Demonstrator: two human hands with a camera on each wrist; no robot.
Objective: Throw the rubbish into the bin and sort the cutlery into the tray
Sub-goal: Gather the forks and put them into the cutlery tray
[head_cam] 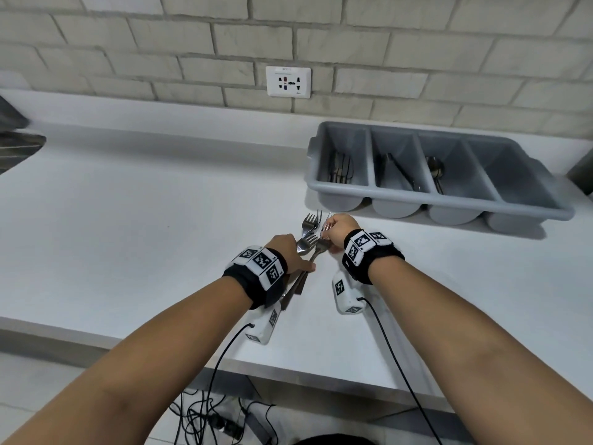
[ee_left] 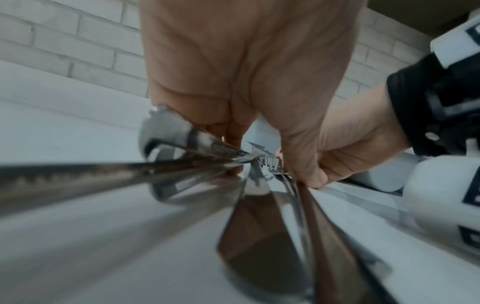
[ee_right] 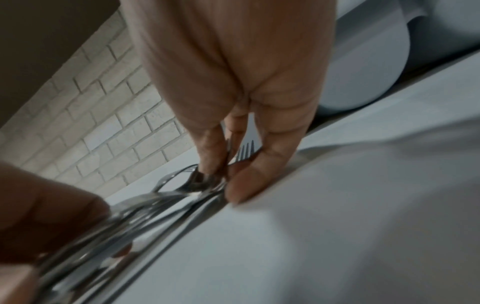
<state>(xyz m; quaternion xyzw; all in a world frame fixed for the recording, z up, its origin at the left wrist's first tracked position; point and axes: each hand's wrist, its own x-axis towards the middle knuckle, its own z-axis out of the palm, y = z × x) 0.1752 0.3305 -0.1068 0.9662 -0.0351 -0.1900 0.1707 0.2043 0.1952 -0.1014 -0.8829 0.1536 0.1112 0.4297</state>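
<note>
A bundle of steel forks (head_cam: 310,232) lies on the white counter (head_cam: 144,220), tines pointing toward the wall. My left hand (head_cam: 288,252) grips the bundle around the necks and handles (ee_left: 182,164); spoon bowls show in that bundle in the left wrist view. My right hand (head_cam: 338,231) pinches one fork (ee_right: 242,155) by its head, thumb and fingers closed on it. The grey cutlery tray (head_cam: 500,197) stands to the right at the back. Its three left compartments hold some cutlery; the rightmost looks empty.
A wall socket (head_cam: 288,81) sits in the brick wall behind the counter. A dark object (head_cam: 16,146) lies at the counter's far left edge. Cables hang from both wrist cameras over the counter's front edge to the floor.
</note>
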